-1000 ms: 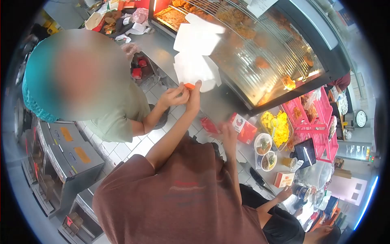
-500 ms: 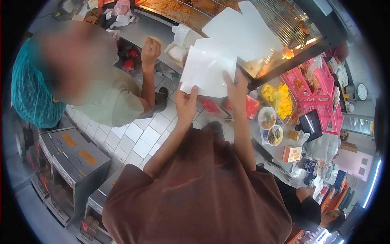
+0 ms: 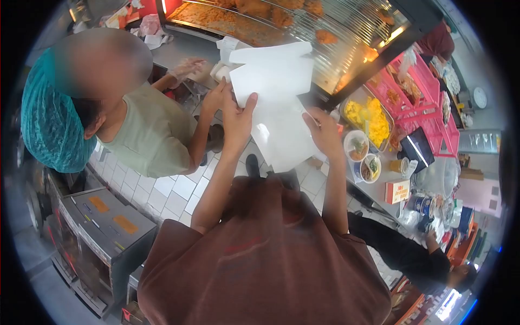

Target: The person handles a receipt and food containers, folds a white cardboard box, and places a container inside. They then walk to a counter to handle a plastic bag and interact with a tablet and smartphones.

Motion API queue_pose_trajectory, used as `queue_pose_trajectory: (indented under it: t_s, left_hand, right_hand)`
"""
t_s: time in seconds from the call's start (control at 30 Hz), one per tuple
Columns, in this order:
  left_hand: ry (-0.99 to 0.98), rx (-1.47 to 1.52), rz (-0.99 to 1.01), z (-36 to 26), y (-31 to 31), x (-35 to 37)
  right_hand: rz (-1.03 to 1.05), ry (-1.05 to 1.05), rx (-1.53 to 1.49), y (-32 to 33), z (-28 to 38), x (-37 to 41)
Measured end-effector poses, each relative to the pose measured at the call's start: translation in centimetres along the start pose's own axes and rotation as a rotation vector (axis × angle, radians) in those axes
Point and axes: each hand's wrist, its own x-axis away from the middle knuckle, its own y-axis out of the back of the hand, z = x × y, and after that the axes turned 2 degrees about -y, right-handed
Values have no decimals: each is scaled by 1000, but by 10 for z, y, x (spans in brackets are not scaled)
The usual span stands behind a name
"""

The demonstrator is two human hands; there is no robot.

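Note:
A white, flat cardboard food box (image 3: 277, 116), unfolded with its flaps spread, is held up in front of my chest. My left hand (image 3: 238, 122) grips its left side, thumb over the surface. On the opposite edge my right hand (image 3: 326, 132) is closed, its fingers partly hidden by the card. The upper panel of the box overlaps the heated display case (image 3: 337, 75) in this view. Close beyond my left hand are a co-worker's hands, one of them in a clear plastic glove (image 3: 187, 67).
Fried pieces (image 3: 281, 15) lie in the display case. To the right are a tray of yellow food (image 3: 374, 122), two bowls (image 3: 356, 146), a tablet (image 3: 415, 166) and pink baskets (image 3: 428, 103). A co-worker (image 3: 157, 130) in a hair net stands close at left; a grey cabinet (image 3: 108, 216) is behind.
The box has turned and come lower, toward my body, and my right hand has moved down with it. The co-worker has turned, and a gloved hand now shows beside the counter.

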Motion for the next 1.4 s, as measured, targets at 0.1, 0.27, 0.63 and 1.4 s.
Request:
queue_pose_trajectory:
  t_s: [0.1,0.27,0.63,1.4]
  left_hand:
    - [-19,-105,23,0,-12,15]
    - [-656,-543,-311,2,-32,70]
    - [260,86,296,33,-60,179]
    - [-313,-573,500,22,-38,334]
  right_hand:
    - [34,-53,-176,-4,-11,17]
    - [-219,-291,-95,3,11,52]
    - [-369,108,-376,17,19,173]
    - [-378,-72,-452,44,13,342]
